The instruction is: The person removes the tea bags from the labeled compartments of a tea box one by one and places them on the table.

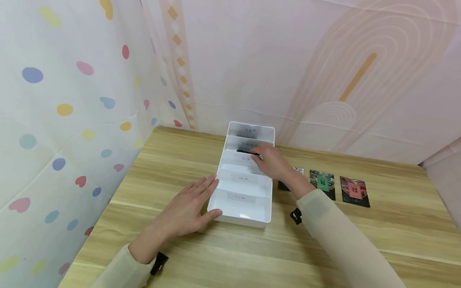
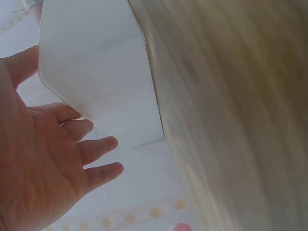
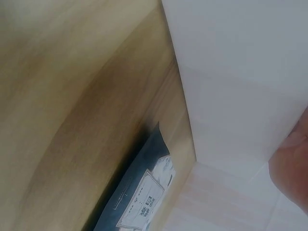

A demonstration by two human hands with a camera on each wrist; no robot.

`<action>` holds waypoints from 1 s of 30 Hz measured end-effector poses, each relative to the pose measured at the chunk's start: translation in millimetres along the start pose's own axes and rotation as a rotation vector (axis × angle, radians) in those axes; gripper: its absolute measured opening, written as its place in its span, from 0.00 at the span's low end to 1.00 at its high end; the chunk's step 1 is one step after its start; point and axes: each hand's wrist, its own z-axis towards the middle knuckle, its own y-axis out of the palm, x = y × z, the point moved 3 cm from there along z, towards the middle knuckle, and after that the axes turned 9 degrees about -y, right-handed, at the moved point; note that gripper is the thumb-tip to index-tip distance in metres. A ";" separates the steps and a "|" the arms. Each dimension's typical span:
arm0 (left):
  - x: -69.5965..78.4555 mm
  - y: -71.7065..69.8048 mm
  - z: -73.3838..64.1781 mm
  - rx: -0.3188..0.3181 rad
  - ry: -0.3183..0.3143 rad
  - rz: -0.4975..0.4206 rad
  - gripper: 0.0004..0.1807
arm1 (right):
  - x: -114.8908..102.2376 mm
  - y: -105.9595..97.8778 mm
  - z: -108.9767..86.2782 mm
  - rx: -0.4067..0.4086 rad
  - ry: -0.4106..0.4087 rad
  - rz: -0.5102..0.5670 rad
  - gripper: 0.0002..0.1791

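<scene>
A white box [image 1: 239, 219] with several labelled compartments stands on the table. My left hand [image 1: 189, 206] rests against its near left edge, fingers extended; in the left wrist view the left hand [image 2: 48, 154] touches the rim of the box's wall [image 2: 101, 62]. Over the far half of the box, my right hand [image 1: 271, 161] pinches the top edge of a black packet [image 1: 243, 151]. Most of that packet is hidden down in a compartment, in front of a divider. In the right wrist view only part of the right hand [image 3: 291, 166] shows, above the rim.
Right of the box lie a packet with a white label [image 3: 144, 197], partly hidden by the right arm in the head view, a green-labelled packet [image 1: 323, 184] and a red-labelled packet [image 1: 355, 191]. Patterned curtains [image 1: 230, 60] hang behind and left of the wooden table [image 1: 237, 256].
</scene>
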 end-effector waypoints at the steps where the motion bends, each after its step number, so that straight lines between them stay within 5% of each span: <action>1: 0.0 0.1 0.2 0.000 0.000 0.000 0.47 | -0.3 -0.2 -0.2 0.004 -0.009 -0.005 0.11; 9: 1.4 1.5 1.9 0.003 0.004 0.010 0.46 | -0.7 -0.2 -2.5 0.020 -0.029 -0.019 0.09; 21: 2.6 1.7 1.7 -0.007 -0.001 0.006 0.47 | 5.0 -0.6 -4.8 0.045 0.133 0.146 0.06; 30: 2.5 2.3 2.0 -0.012 -0.006 0.007 0.47 | 3.7 -4.9 -6.5 0.110 0.156 0.243 0.07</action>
